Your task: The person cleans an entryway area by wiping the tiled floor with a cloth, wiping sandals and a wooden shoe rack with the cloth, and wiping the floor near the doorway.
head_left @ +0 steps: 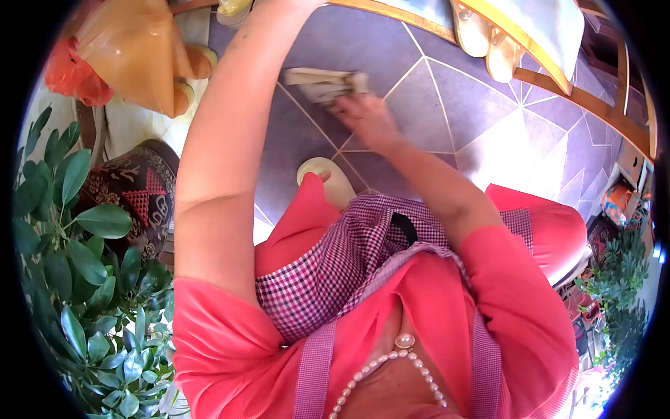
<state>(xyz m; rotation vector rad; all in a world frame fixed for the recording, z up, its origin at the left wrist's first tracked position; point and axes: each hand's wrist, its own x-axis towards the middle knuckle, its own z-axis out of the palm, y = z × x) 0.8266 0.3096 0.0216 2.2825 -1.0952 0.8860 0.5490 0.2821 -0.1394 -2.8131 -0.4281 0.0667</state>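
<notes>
You are low over a tiled floor (300, 140), its purple-grey tiles divided by pale lines. Your right hand (368, 122) is in front of you, at the near end of a folded cloth (322, 84). Its fingers are partly bent and in contact with the cloth; blur prevents me from telling whether they grip it or press on it. The cloth lies on the tiles, ahead of your slipper (333, 185) and well apart from it, its far end pointing to your left.

Your left arm (220, 133) extends forward past the top edge of the view. The left hand is cut off there, so I cannot tell how far open it is or whether it has hold of anything.

You wear a checked apron (307, 286) over red clothing and a pearl necklace (377, 363).

On your left are noted a leafy plant (84, 262), a dark patterned fabric item (143, 199) beside it, and, farther ahead, an orange item (132, 52) next to a red bag (70, 80). Ahead and to your right, pale footwear (472, 35) is visible near a wooden rail (593, 111). A second plant (618, 293) is at your far right.
</notes>
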